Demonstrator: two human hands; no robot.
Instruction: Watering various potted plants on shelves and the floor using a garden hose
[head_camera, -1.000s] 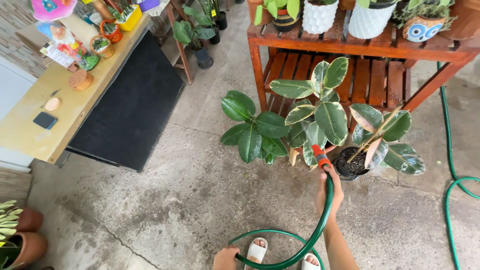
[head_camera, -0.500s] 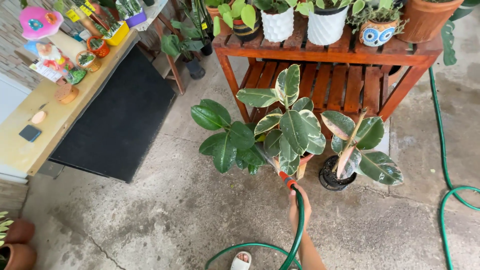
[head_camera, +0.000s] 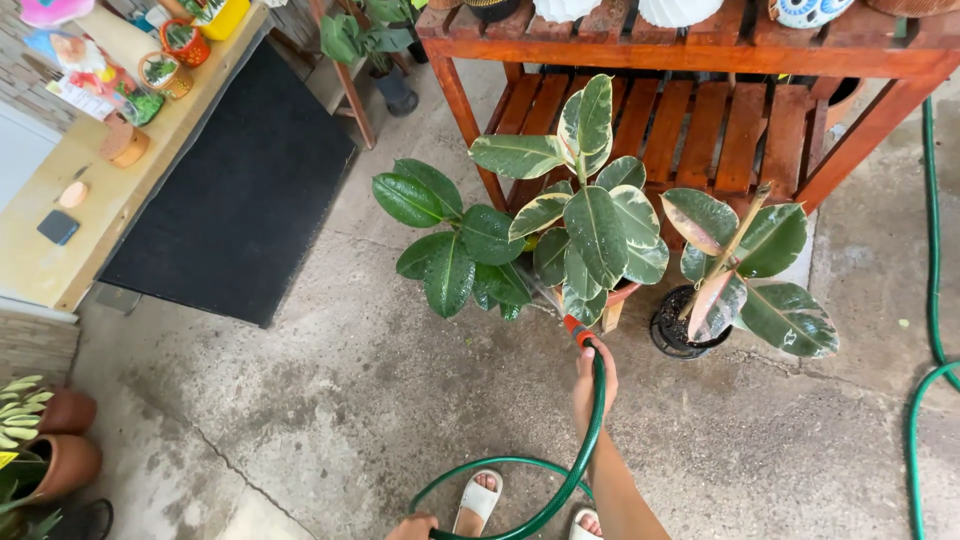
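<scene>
Hose nozzle nearer, toward variegated plant

Bare forearms, no sleeves — white open-toed slide sandals on both feet.

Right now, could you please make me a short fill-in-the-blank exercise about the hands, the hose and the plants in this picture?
1. The right hand holds a green ____ near its orange nozzle.
2. The nozzle points toward the potted plants that stand in front of a red wooden ____.
3. The left hand touches the hose at the ____ edge of the picture.
4. A black ____ lies on the floor beside the yellow table.

Missing words: hose; shelf; bottom; mat
</scene>
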